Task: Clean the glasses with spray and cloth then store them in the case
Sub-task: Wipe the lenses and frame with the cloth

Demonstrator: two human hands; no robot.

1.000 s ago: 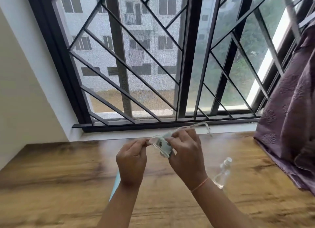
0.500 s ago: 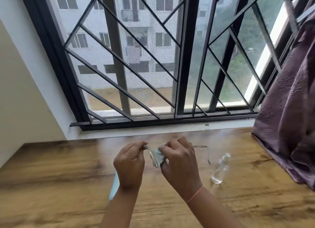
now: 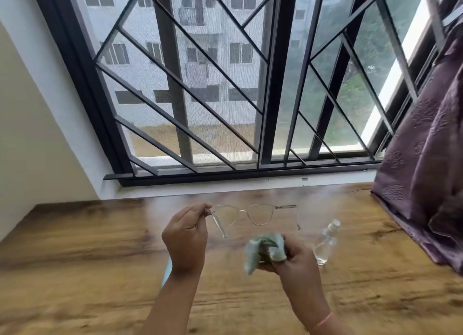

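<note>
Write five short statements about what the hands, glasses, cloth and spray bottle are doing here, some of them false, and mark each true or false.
1. The left hand pinches the clear glasses at one hinge corner. True.
2. The right hand is wiping a lens with the cloth. False: it grips the bunched cloth below the glasses, apart from them.
3. The spray bottle stands on the wooden table, touched by neither hand. True.
4. The glasses' temples are folded shut. False: both temples are unfolded.
5. The purple curtain hangs at the left edge. False: it hangs at the right edge.
</note>
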